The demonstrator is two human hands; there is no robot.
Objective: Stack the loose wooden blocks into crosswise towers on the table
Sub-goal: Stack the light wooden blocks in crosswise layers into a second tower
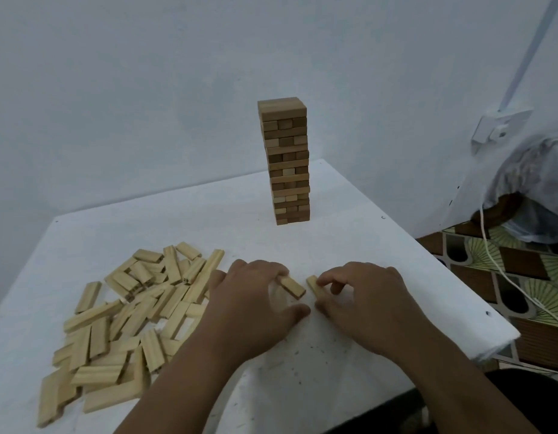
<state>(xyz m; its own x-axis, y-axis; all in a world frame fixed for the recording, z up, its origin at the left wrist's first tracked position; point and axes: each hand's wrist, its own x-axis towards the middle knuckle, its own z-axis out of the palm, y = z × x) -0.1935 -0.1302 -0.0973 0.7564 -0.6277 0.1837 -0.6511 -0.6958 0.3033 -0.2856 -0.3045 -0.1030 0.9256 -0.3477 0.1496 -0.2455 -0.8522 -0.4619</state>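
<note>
A tall crosswise tower (287, 161) of wooden blocks stands at the far middle of the white table (365, 245). A heap of several loose pale blocks (127, 321) lies on the table's left side. My left hand (252, 305) pinches one block (292, 287) between fingers and thumb, just above the table near its middle. My right hand (365, 299) pinches a second block (314, 286) close beside the first. The two blocks sit a small gap apart, both angled the same way. Whether they touch the table I cannot tell.
The table's right edge (478, 305) drops off to a patterned floor (522, 277) with a white cable (503, 277). A wrapped bundle (534, 183) sits at the far right below a wall socket (500, 130). A pale wall stands behind the table.
</note>
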